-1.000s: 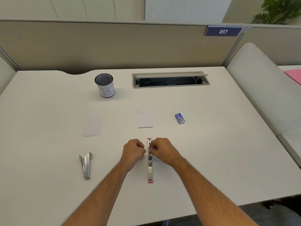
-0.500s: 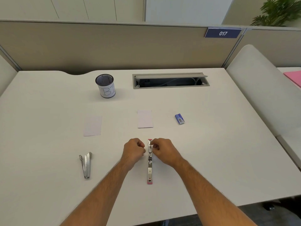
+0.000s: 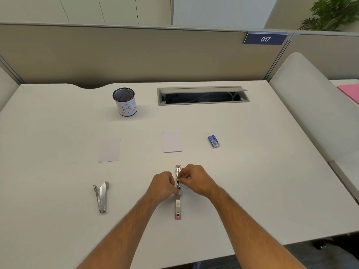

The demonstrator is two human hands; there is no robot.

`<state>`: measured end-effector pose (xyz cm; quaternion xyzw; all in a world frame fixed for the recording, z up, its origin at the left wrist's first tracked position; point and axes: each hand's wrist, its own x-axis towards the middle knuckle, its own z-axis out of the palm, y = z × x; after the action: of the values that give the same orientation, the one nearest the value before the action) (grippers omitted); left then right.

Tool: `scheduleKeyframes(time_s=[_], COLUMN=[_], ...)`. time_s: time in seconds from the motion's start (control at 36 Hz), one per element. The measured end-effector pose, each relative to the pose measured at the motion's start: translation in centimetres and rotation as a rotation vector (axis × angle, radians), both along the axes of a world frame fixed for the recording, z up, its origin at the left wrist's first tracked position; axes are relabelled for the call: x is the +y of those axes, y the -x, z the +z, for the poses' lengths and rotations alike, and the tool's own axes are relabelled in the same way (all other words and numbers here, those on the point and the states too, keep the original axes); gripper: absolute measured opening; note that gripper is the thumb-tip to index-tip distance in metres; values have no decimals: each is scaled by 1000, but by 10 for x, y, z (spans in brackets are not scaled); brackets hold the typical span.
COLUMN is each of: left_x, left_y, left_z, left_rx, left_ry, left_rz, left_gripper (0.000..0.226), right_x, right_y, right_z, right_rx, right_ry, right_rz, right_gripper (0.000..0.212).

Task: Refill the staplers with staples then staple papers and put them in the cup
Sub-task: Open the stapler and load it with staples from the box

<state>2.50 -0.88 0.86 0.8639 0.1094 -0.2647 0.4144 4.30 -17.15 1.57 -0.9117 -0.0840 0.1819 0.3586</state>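
Pink-tipped and chrome, the opened-flat stapler [image 3: 178,202] lies on the pale desk [image 3: 262,181] near its front edge, a little right of centre, with its long axis running straight away from the person: one pink end points at the near edge, the other at the far partition. Both hands meet over its far half. The left hand [image 3: 162,186] is curled into a loose fist with its fingertips pressed against the stapler's left side. The right hand [image 3: 196,180] has thumb and forefinger pinched together over the metal channel; whether a strip of staples sits between them is too small to tell.

To the left, well apart, a second bare-metal stapler [image 3: 101,197] lies partly open, its long axis also roughly front to back, with the hinged end nearest the person. Beyond the hands are two small white paper slips: the left paper slip [image 3: 109,150] and the right paper slip [image 3: 172,141], with bare desk between them. A small blue staple box [image 3: 213,141] sits to the right of the slips. Further back stands a black mesh cup with a white label [image 3: 125,102], beside a grey open cable tray [image 3: 202,95] set into the desk's rear. Wide bare surface stretches right of the hands to the desk's edge, where a white padded divider [image 3: 310,105] rises.
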Motion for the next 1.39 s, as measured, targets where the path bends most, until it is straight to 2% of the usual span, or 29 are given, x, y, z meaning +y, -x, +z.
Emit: scheduleKeyframes(time_s=[0.28, 0.44, 0.72, 0.92, 1.03, 1.22, 1.28, 1.39], left_x=[-1, -1, -2, -1, 0, -3, -3, -2], left_y=[-5, -9, -12, -14, -15, -17, -17, -17], left_z=[-8, -9, -9, -10, -9, -3, -4, -5], left_rx=[-65, -59, -46, -23, -18, 14, 11, 4], left_ry=[-67, -97, -124, -119, -129, -148, -147, -131], left_rz=[-64, -95, -99, -43, -25, -11, 1, 7], left_gripper=[33, 30, 30, 29, 28, 24, 36, 32], right_x=[0, 2, 5, 5, 0, -5, -4, -2], right_y=[-1, -4, -11, -10, -7, -6, -7, -7], right_z=[-4, -3, -2, -2, 4, 14, 14, 10], right_rx=[29, -29, -85, -72, -44, 191, 183, 126], right_ry=[68, 117, 138, 105, -15, -202, -192, -156], right_rz=[89, 151, 128, 70, -4, 40, 50, 48], right_gripper=[20, 22, 25, 27, 27, 29, 26, 11])
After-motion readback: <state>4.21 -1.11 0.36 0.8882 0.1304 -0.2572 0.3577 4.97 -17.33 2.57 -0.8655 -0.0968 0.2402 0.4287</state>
